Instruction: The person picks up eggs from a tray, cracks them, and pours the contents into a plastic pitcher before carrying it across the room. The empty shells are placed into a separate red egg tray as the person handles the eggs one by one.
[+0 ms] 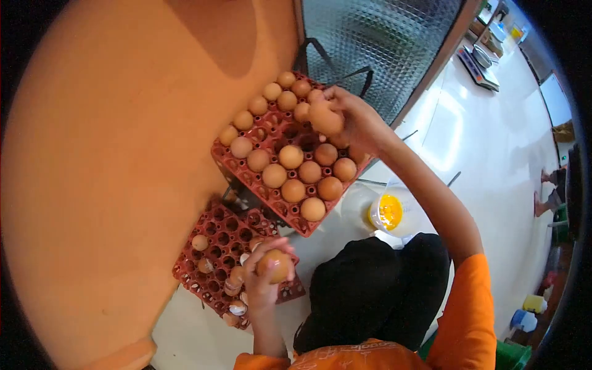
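Observation:
My left hand (258, 283) is closed around a brown egg (275, 266), over the edge of the lower red egg tray (206, 237). That tray holds a few eggs and cracked shells (237, 306), with many bare cups. Higher up, my right hand (356, 120) grips another brown egg (327, 118) above the upper red egg tray (250, 179). Several brown eggs (290, 156) sit in this tray, and some of its cups are bare. My right hand hides part of its right side.
A clear plastic jug (407, 213) with yellow yolks (389, 213) stands on the floor by my knees (370, 277). An orange wall (123, 154) rises at left. Behind the trays is a textured glass panel (382, 49). A scale (478, 68) lies far right.

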